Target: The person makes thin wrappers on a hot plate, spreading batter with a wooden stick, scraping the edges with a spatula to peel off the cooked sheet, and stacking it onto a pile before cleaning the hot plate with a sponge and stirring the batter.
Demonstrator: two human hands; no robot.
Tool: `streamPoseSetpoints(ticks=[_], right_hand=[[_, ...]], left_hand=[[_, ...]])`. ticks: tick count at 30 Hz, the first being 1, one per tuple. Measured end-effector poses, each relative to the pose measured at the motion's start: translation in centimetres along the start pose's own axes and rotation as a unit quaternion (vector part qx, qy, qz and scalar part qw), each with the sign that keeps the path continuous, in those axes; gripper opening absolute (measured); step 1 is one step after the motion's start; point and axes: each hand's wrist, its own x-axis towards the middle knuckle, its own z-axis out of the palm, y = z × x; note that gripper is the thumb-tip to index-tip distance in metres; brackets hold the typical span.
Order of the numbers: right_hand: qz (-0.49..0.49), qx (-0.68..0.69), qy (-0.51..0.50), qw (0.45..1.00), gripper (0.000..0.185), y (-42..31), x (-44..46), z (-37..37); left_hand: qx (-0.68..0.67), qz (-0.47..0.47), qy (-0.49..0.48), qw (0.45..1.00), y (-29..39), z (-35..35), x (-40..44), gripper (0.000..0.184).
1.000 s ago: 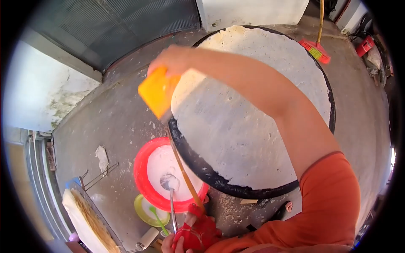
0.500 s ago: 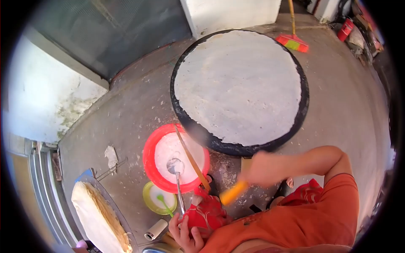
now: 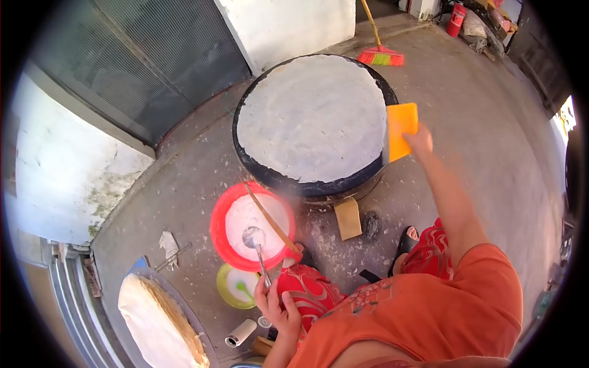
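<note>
My right hand grips a yellow plastic scraper at the right edge of a large round black griddle. A thin, pale sheet of batter covers most of the griddle. My left hand is by my knee, its fingers apart and slightly bent. Its fingertips are at the handle end of a metal ladle; I cannot tell whether they touch. The ladle's head rests in white batter inside a red basin. Across that basin lies a wooden stick.
Below the basin stands a yellow-green bowl with a green spoon. A stack of thin flatbreads lies at lower left, near a roll. A cardboard piece is under the griddle's front. A broom stands behind.
My right hand has swept the scraper from in front of the griddle to its right edge. My left hand has risen toward the ladle's handle. The view has shifted.
</note>
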Motion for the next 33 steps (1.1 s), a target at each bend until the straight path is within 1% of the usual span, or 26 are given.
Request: streamPoseSetpoints(ticks=[1,2,4,5,6,7,8,10,11,13,14,15,16,17,18,20,22,24,25,26,28,29,30,31,32,33], right_hand=[[-0.005,0.034,0.004,0.999,0.040,-0.1,-3.4,0.7],[-0.022,-0.007,0.009,1.000,0.041,-0.5,-6.7,1.2],[-0.040,0.059,-0.025,0.997,0.042,-1.3,-13.9,2.3],[0.005,0.093,-0.078,0.993,0.045,-1.5,-17.2,3.1],[-0.078,0.102,-0.063,0.990,0.047,-1.7,-20.6,3.5],[-0.102,0.104,-0.132,0.981,0.048,-2.3,-22.8,3.1],[-0.174,0.101,-0.198,0.959,0.045,-3.2,-24.0,2.3],[-0.203,0.063,-0.289,0.933,0.036,-4.9,-24.7,0.7],[-0.203,0.063,-0.293,0.932,0.036,-5.7,-24.5,-0.3],[-0.350,-0.067,-0.230,0.906,0.027,-7.4,-23.0,-1.3],[-0.352,-0.066,-0.234,0.904,0.027,-7.5,-22.0,-1.2],[-0.473,-0.095,-0.171,0.859,0.026,-7.2,-20.9,-1.1],[-0.584,-0.121,-0.104,0.796,0.025,-7.0,-20.0,-0.8],[-0.611,-0.124,-0.090,0.777,0.027,-7.0,-19.5,-0.2],[-0.612,-0.122,-0.094,0.776,0.027,-7.0,-19.2,0.6],[-0.652,-0.136,-0.091,0.740,0.028,-7.8,-18.3,2.3],[-0.657,-0.133,-0.083,0.737,0.029,-9.1,-16.5,3.9],[-0.620,-0.137,-0.044,0.771,0.031,-10.3,-14.5,5.2],[-0.609,-0.119,-0.036,0.783,0.033,-10.9,-13.9,5.4],[-0.610,-0.117,-0.039,0.782,0.033,-11.1,-13.8,5.1],[-0.572,-0.129,-0.058,0.808,0.027,-11.4,-13.9,4.0],[-0.551,-0.126,-0.084,0.821,0.031,-11.2,-14.0,3.3],[-0.551,-0.125,-0.085,0.821,0.031,-10.6,-14.0,2.7],[-0.577,-0.145,-0.096,0.798,0.031,-9.8,-14.0,2.2],[-0.602,-0.165,-0.108,0.774,0.031,-9.2,-14.2,1.9],[-0.601,-0.166,-0.108,0.774,0.031,-8.8,-14.6,1.6]], left_hand=[[-0.014,0.007,0.004,1.000,0.1,0.1,-0.1,0.030],[-0.027,0.014,0.008,0.999,0.4,0.2,0.0,0.029],[-0.007,0.040,-0.001,0.999,0.9,0.1,0.2,0.028],[-0.021,0.041,-0.008,0.999,0.9,0.4,0.3,0.028],[-0.035,0.042,-0.013,0.998,0.9,0.6,0.3,0.028],[-0.028,0.047,-0.016,0.998,0.9,0.8,0.3,0.027],[-0.026,0.046,-0.015,0.998,1.0,0.8,0.3,0.027],[-0.038,0.049,-0.023,0.998,1.3,0.9,0.2,0.027],[-0.061,0.040,-0.022,0.997,1.3,0.9,0.1,0.027],[-0.075,0.036,-0.015,0.996,1.2,0.9,0.0,0.027],[-0.092,0.035,-0.009,0.995,1.2,1.0,0.0,0.027],[-0.090,0.032,-0.007,0.995,1.0,1.0,0.2,0.027],[-0.104,0.029,-0.015,0.994,0.8,0.9,0.7,0.027],[-0.118,0.027,-0.023,0.992,0.6,1.0,1.3,0.027],[-0.116,0.022,-0.023,0.993,0.7,1.1,2.2,0.027],[-0.042,0.068,-0.030,0.996,1.0,1.8,5.1,0.032],[-0.026,0.118,-0.006,0.993,0.0,4.1,8.4,0.038],[0.022,0.120,-0.015,0.992,-1.1,7.3,12.1,0.050],[0.054,0.144,-0.017,0.988,-1.1,8.7,13.9,0.054],[0.086,0.170,-0.020,0.981,-0.9,10.1,15.7,0.059],[0.105,0.188,-0.047,0.975,-1.1,13.3,18.5,0.069],[0.106,0.188,-0.047,0.975,-1.3,14.7,19.6,0.069],[0.125,0.209,-0.049,0.969,-1.5,16.2,20.5,0.059],[0.144,0.229,-0.051,0.961,-1.9,17.5,21.4,0.049],[0.144,0.229,-0.051,0.961,-3.1,18.8,22.4,0.049],[0.152,0.252,-0.089,0.951,-4.2,19.7,23.4,0.034]])
